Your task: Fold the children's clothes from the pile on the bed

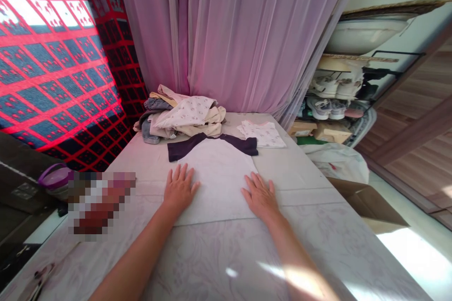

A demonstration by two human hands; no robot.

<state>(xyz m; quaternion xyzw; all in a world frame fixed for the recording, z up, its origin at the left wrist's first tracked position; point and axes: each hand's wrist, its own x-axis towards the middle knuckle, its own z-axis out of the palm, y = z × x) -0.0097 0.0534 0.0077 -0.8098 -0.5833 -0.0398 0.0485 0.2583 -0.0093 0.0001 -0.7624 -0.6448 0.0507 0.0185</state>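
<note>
A white T-shirt [217,178] with dark raglan sleeves lies spread flat on the bed-like surface, its collar toward the curtain and its hem toward me. My left hand [180,189] rests flat on the shirt's left edge, fingers spread. On the opposite edge, my right hand [260,195] lies palm down, its fingers also apart. Beyond the left sleeve sits a heap of crumpled clothes [187,113], with a pale printed garment on top. A folded white printed garment [263,134] lies just past the right sleeve.
A pale purple curtain [240,33] hangs behind the surface. To the right stand a shoe rack [326,108] with shoes and a basin, and an open cardboard box [367,202] on the floor. A blurred-out patch [100,204] covers something at the left edge.
</note>
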